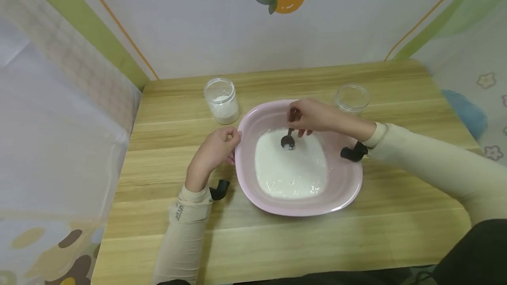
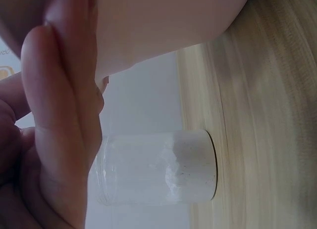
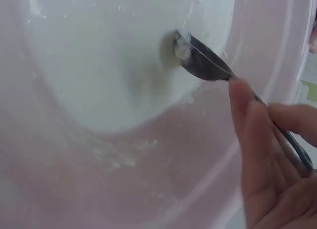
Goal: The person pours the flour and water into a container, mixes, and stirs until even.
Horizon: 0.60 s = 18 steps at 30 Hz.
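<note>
A pink plastic basin stands on the wooden table with a pool of white liquid in its bottom. My left hand grips the basin's left rim, thumb at the edge and fingers against the outer wall. Over the far part of the basin, my right hand pinches a dark metal spoon by its handle. The spoon's bowl points down toward the liquid and carries a small white lump. White residue clings to the basin's inner wall.
A clear jar partly filled with white powder stands to the left behind the basin. Behind the right forearm is another clear container, partly hidden. Black wrist mounts project from both sleeves. A fabric wall borders the table's back edge.
</note>
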Tool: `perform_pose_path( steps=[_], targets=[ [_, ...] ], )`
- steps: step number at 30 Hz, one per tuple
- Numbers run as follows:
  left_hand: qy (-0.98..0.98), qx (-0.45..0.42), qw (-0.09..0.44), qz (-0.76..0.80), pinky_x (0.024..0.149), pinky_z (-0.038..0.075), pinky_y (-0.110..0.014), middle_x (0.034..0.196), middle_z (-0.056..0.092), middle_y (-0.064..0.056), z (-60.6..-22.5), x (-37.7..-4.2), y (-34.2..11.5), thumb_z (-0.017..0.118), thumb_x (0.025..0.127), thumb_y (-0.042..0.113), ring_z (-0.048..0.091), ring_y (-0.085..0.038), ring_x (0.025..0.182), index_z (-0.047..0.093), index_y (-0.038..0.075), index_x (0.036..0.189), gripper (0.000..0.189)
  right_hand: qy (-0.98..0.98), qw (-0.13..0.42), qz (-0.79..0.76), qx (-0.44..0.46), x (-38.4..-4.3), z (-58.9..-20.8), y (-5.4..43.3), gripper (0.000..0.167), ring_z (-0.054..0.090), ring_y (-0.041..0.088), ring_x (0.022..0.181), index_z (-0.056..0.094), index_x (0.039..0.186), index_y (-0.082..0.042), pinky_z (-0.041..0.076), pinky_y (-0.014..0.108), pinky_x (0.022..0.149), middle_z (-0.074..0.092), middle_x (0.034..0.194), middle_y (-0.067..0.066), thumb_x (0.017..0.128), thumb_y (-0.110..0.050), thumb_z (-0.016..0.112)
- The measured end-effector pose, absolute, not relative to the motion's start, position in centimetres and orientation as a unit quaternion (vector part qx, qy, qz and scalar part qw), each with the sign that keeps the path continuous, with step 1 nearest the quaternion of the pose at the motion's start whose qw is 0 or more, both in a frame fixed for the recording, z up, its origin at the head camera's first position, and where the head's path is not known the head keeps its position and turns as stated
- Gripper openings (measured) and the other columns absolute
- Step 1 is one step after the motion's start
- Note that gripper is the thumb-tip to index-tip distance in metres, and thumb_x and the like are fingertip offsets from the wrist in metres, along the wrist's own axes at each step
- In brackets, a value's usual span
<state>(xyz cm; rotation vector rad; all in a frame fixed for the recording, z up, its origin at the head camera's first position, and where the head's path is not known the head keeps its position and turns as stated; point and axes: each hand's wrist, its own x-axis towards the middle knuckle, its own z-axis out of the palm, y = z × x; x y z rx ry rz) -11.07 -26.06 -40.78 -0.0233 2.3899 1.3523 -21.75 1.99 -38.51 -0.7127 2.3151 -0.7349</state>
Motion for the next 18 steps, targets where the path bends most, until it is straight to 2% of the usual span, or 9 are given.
perform_pose_path(
  steps=[4,6,9,11,16,18],
  targets=[
    [0.853,-0.009,0.197,0.483,0.069,0.066,-0.048,0.077,0.066,-0.009,-40.8,-11.1,-26.0,0.047,0.11,0.029,0.065,-0.018,0.062,0.06,0.004,0.095,0.032,0.876,0.304,-0.252,-0.276,-21.5,-38.0,2.8,0.01,0.069,0.029,0.058,0.062,0.103,-0.001,0.057,0.032,0.054,0.074,0.09,0.017,0.1,-0.009,0.066],
    [0.852,-0.009,0.198,0.484,0.069,0.066,-0.049,0.077,0.066,-0.009,-40.9,-11.0,-26.0,0.047,0.11,0.029,0.065,-0.018,0.062,0.06,0.004,0.095,0.032,0.879,0.303,-0.234,-0.286,-21.3,-37.8,3.1,0.008,0.061,0.024,0.052,0.062,0.1,-0.003,0.054,0.028,0.052,0.073,0.085,0.015,0.1,-0.009,0.066],
    [0.852,-0.01,0.199,0.485,0.069,0.066,-0.049,0.077,0.066,-0.009,-40.9,-11.0,-26.0,0.047,0.11,0.029,0.065,-0.018,0.062,0.06,0.004,0.095,0.032,0.88,0.3,-0.207,-0.305,-20.9,-37.4,3.5,0.008,0.055,0.017,0.052,0.065,0.098,-0.004,0.049,0.025,0.052,0.072,0.082,0.011,0.102,-0.012,0.065],
    [0.851,-0.01,0.199,0.486,0.07,0.066,-0.049,0.078,0.066,-0.009,-40.9,-11.0,-26.0,0.046,0.11,0.029,0.065,-0.018,0.062,0.06,0.004,0.096,0.032,0.878,0.287,-0.196,-0.329,-20.6,-37.0,3.7,0.009,0.056,0.015,0.059,0.068,0.099,-0.005,0.051,0.026,0.056,0.072,0.083,0.009,0.103,-0.012,0.064],
    [0.852,-0.005,0.198,0.485,0.069,0.066,-0.048,0.079,0.067,-0.01,-40.8,-11.1,-26.0,0.046,0.11,0.029,0.066,-0.019,0.062,0.06,0.004,0.096,0.033,0.865,0.156,-0.172,-0.445,-19.6,-35.8,4.6,0.007,0.066,0.012,0.077,0.077,0.102,-0.008,0.057,0.029,0.068,0.076,0.09,0.001,0.099,-0.009,0.07],
    [0.853,-0.003,0.197,0.484,0.069,0.066,-0.048,0.078,0.067,-0.01,-40.8,-11.1,-26.1,0.046,0.11,0.029,0.066,-0.019,0.062,0.06,0.003,0.096,0.033,0.85,0.097,-0.158,-0.493,-19.2,-35.3,5.1,0.009,0.067,0.01,0.078,0.079,0.101,-0.011,0.057,0.029,0.069,0.076,0.09,-0.002,0.095,-0.007,0.075]
  ],
)
